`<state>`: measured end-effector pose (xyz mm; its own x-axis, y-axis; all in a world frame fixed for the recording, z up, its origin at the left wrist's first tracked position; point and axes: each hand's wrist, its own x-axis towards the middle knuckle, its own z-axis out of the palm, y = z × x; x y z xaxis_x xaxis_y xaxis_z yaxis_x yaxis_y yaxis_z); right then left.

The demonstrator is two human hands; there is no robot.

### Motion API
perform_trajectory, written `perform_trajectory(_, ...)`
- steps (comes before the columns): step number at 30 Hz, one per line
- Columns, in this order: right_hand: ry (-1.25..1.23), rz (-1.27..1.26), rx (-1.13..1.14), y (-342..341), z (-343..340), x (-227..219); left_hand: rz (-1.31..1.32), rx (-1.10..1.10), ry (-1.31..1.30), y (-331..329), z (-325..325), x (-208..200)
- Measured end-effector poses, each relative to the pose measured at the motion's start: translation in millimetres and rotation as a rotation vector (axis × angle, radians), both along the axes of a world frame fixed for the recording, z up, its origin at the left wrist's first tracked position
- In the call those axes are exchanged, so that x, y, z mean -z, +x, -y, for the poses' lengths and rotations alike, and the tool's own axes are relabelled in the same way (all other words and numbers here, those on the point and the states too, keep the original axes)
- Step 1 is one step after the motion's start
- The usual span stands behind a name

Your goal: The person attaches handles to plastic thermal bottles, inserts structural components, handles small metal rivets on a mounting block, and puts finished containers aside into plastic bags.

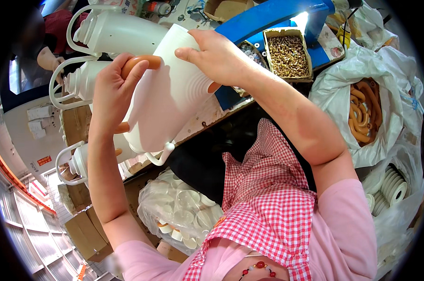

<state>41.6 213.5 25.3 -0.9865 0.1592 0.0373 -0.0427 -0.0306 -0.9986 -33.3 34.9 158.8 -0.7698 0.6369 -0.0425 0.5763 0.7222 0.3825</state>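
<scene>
At far left a co-worker [57, 33] is fading into dark blur. Other jugs [123, 35] are lying beside the left arm, partly hidden by it and by the held jug. The left hand [113, 84] is clamping its fingers around a brown handle [148, 61] at the wall of the white jug [162, 105], and is covering the handle's middle. The jug is tilting between both hands above the bench edge. The right hand [216, 54] is pressing its thumb on the jug near the rim; most of its fingers are disappearing behind, so their grip cannot be told. Windows [33, 210] are bending along the left rim, boxes [86, 234] are standing below, and the cluttered bench [193, 127] is running under a blue machine [273, 18] beside a screw box [288, 55]. A bag [331, 86] of brown handles is gaping at right.
</scene>
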Motion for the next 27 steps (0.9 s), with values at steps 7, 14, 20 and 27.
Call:
perform_trajectory(7, 0.028, 0.023, 0.001, 1, -2, -3, -0.069, 0.038, -0.129, 3, -4, 1)
perform_trajectory(14, 0.13, 0.002, 0.04, 3, -2, -5, -0.148, 0.033, -0.184, 9, -7, 3)
perform_trajectory(20, 0.151, -0.035, 0.061, 2, -2, -5, -0.198, 0.028, -0.2, 13, -12, -1)
perform_trajectory(27, 0.179, -0.054, 0.064, 1, 5, -2, -0.233, 0.005, -0.199, 14, -6, 5)
